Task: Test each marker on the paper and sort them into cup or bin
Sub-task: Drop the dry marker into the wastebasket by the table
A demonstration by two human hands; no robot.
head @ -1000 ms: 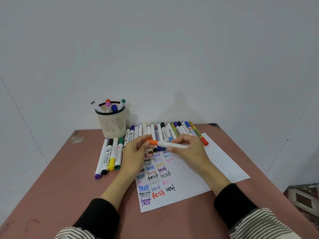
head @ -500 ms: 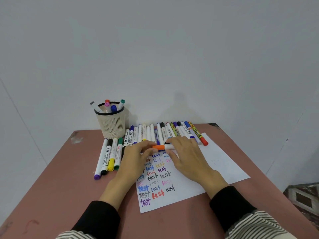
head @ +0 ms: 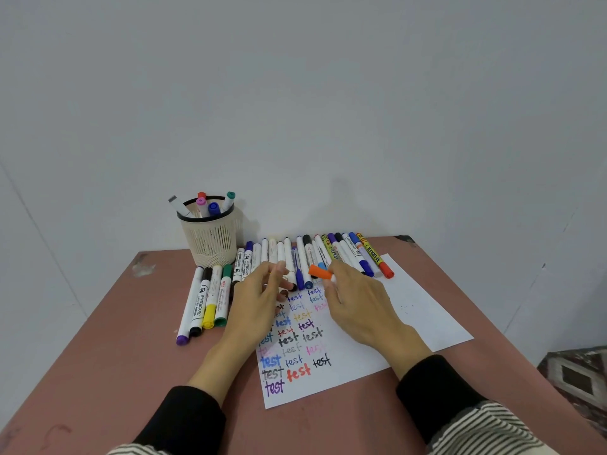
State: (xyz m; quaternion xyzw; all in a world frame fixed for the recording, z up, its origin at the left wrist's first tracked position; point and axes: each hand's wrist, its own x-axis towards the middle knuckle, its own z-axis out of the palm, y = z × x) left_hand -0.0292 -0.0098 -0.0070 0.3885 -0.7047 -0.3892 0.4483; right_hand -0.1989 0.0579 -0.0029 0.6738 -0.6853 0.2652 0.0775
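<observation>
Nearest to the person, two black sleeves with striped cuffs reach out over a reddish-brown table (head: 98, 372). A white sheet of paper (head: 427, 316) lies on it, angled, its left part filled with the word "test" written again and again in purple, blue, red, black, yellow and pink.

Over the upper end of that writing the right hand (head: 358, 307) pinches a marker with an orange cap (head: 320, 272); the cap sticks out to the left past the fingertips, just above the paper's top edge, and the white body is mostly hidden inside the grip. The left hand (head: 259, 297) hovers just beside it, fingers loosely spread and relaxed, holding nothing that I can see, with the fingertips over the near ends of the laid-out markers.

To the left of that hand four whiteboard markers (head: 205, 303) lie side by side off the paper, with purple, black, yellow and green caps pointing toward the person.

Beyond the hands a long row of markers (head: 328, 254) lies packed together along the back of the table, running from near the cup to a yellow-labelled one with a red cap at the right end.

Farther back on the left stands a cream mesh cup (head: 210, 238) with a black rim, holding several markers upright, against a plain white wall (head: 328, 93).
</observation>
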